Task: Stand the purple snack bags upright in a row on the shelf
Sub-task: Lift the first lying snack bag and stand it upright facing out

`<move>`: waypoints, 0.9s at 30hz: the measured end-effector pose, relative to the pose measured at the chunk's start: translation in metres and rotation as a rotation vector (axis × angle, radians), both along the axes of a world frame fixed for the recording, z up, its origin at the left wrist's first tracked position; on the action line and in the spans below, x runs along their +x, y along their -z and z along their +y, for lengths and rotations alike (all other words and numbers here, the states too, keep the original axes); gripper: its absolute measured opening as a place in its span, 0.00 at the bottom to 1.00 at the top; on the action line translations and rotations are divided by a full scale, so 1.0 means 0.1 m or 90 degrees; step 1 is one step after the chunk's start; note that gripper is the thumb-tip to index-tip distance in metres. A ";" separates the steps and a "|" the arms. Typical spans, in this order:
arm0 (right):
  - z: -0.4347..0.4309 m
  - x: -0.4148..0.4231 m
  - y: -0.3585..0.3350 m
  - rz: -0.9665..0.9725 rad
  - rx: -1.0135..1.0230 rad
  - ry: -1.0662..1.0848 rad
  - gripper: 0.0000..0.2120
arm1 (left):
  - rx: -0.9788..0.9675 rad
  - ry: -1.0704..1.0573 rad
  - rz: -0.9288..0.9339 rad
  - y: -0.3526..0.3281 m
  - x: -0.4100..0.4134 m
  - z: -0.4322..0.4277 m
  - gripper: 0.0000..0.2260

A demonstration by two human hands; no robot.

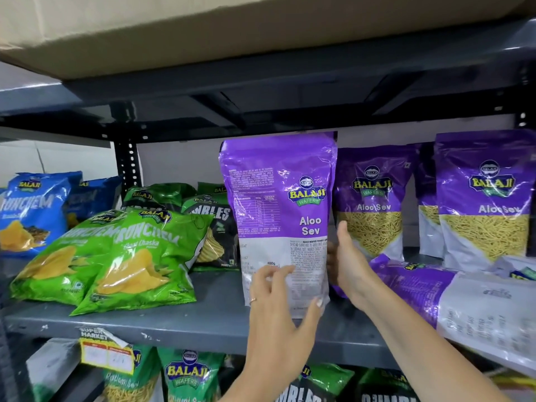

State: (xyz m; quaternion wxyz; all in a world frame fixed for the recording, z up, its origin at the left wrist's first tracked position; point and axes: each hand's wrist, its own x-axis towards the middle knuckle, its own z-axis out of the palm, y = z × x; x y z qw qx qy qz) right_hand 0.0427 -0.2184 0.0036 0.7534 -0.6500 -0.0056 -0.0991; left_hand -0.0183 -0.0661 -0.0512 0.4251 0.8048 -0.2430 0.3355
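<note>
A purple Aloo Sev bag [278,204] stands upright at mid-shelf with its printed back side toward me. My left hand [280,311] grips its lower front edge. My right hand [351,265] lies flat against its lower right side. Behind and to the right, three more purple bags stand upright: one [372,204] just right of the held bag, one [426,204] partly hidden, and one [484,198] at far right. Another purple bag [452,303] lies flat on the grey shelf [179,323] at the right front, hanging over the edge.
Green snack bags [121,256] lie in a leaning heap left of the held bag, blue bags [32,210] beyond them. A cardboard box [203,30] sits on the shelf above. Green bags [185,375] fill the shelf below, beside a yellow price tag [107,355].
</note>
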 end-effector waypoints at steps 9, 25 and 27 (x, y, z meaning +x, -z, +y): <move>-0.04 -0.10 0.15 -0.240 -0.220 0.139 0.16 | -0.287 0.178 0.227 -0.22 0.09 0.14 0.39; 0.18 -0.18 0.10 -0.172 -0.257 0.141 0.43 | -0.288 0.359 0.351 -0.31 0.80 0.60 0.31; 0.20 -0.18 0.09 -0.165 -0.274 0.160 0.43 | -0.288 0.378 0.362 -0.31 0.83 0.61 0.25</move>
